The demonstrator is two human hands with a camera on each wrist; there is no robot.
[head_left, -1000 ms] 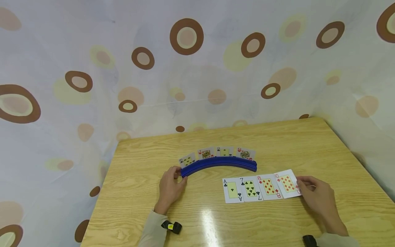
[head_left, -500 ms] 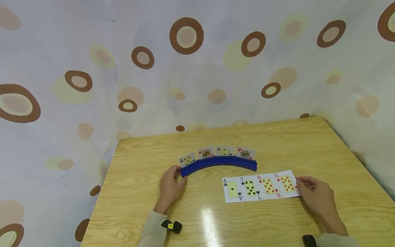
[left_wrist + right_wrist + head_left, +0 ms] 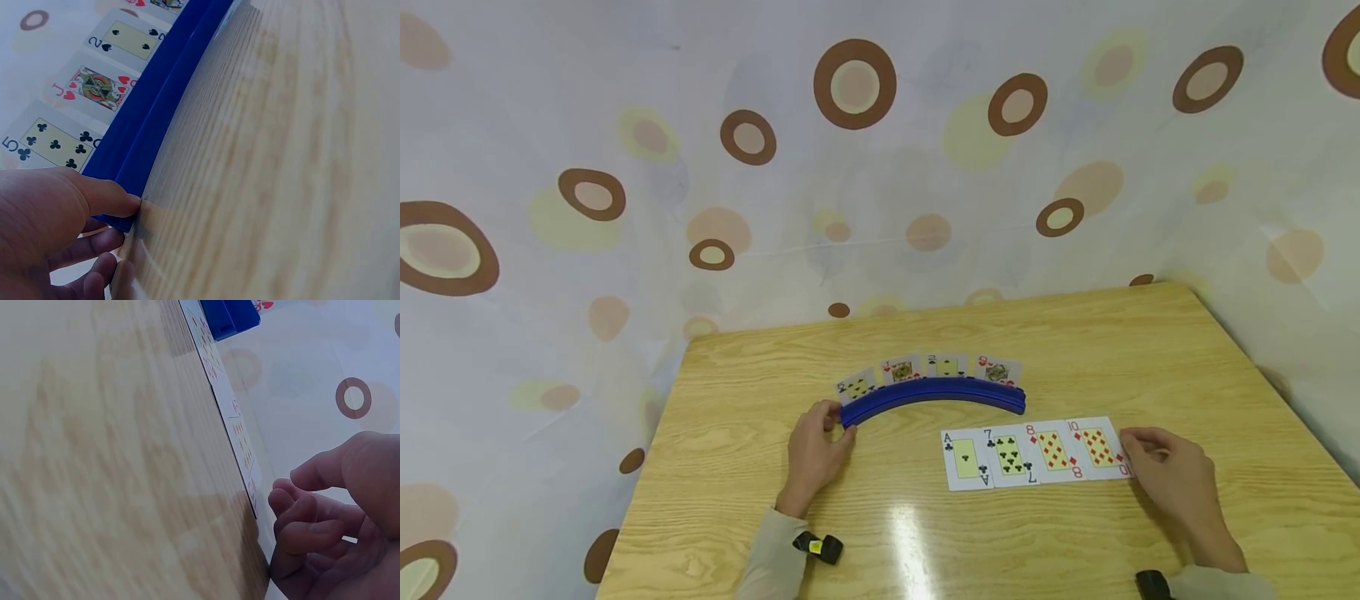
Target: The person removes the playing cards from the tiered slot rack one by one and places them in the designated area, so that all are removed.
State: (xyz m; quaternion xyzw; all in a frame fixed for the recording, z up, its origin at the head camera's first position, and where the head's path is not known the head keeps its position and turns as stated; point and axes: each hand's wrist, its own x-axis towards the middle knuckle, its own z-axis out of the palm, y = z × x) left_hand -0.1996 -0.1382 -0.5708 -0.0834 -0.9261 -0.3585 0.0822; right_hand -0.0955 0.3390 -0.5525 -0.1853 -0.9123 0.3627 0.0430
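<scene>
**Fingers at the rack's end and the card row's edge**

Fingers (image 3: 103,195) of the left hand (image 3: 814,454) curl around the near left end of the blue card rack (image 3: 934,397) — thumb on its front face, the other fingers tucked under and behind the tip. Standing in the curved rack, faces toward the person, are the five of clubs (image 3: 53,142), jack of hearts (image 3: 94,87), two of spades (image 3: 130,39) and a fourth face card (image 3: 997,372) at its right end.

On the right, the fingers (image 3: 300,532) of the right hand (image 3: 1172,477) are loosely curled and hold nothing — their tips rest on the worktop (image 3: 737,467) just beside the ten of diamonds (image 3: 1099,447). That card closes a flat, overlapping row near the rack: ace of clubs (image 3: 966,460), seven of clubs (image 3: 1009,456), eight of diamonds (image 3: 1054,451), then the ten.

A spotted curtain (image 3: 625,167) hangs behind the worktop's far and right edges.
</scene>
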